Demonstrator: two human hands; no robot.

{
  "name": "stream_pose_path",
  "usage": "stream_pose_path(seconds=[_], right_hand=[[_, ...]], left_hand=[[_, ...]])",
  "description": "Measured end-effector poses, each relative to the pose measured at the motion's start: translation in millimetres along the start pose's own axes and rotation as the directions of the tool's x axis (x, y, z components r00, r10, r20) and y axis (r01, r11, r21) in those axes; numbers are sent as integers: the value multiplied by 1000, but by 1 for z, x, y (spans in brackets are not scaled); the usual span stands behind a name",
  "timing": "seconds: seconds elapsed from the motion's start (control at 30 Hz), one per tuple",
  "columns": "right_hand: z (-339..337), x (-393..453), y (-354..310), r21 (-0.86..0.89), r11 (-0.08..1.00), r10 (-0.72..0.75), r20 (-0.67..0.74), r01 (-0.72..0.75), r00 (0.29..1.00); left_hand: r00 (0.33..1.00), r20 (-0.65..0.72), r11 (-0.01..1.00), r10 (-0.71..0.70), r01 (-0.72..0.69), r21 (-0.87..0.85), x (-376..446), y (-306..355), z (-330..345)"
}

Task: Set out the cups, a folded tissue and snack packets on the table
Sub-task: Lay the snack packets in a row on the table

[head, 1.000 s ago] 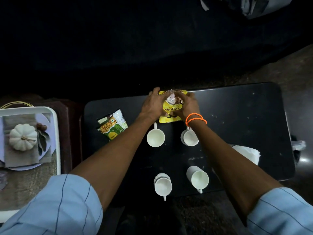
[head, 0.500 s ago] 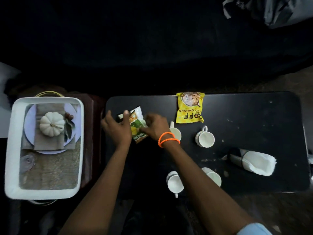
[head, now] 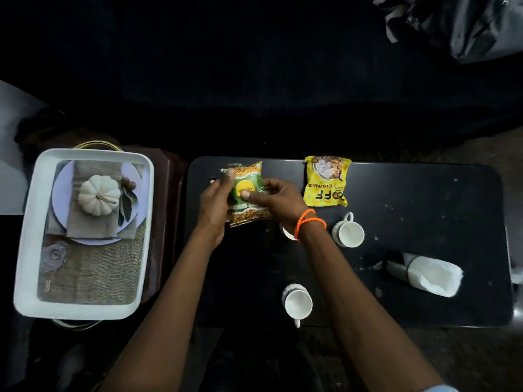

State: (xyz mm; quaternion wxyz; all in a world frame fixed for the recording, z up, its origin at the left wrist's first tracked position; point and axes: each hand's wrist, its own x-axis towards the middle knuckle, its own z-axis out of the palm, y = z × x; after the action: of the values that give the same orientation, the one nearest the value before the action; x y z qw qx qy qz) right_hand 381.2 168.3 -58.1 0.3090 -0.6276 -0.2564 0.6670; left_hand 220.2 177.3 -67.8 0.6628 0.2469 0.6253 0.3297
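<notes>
Green crinkly plastic snack packet [head: 246, 193] is pinched between the left hand [head: 216, 198] and right hand [head: 276, 200]; the right wrist could knock the white ceramic cup [head: 287, 232] beneath it.

Our right wrist [head: 307, 224] covers most of one cup [head: 286, 232], leaving only a rim sliver. The green packet [head: 246, 193] print is too blurred to read. Our elbows leave the bottom edge.

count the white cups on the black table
3 in view: one cup below the yellow packet, one near the front edge, one mostly hidden under the right wrist. The right forearm may hide another.
</notes>
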Motion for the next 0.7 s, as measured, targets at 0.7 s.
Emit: stream_pose_path(seconds=[0.7], right_hand=[[-278,7,18,-232,960,21,-494,-155,869]], left_hand=[[906,415,544,-89,-305,782,47,-16,290]])
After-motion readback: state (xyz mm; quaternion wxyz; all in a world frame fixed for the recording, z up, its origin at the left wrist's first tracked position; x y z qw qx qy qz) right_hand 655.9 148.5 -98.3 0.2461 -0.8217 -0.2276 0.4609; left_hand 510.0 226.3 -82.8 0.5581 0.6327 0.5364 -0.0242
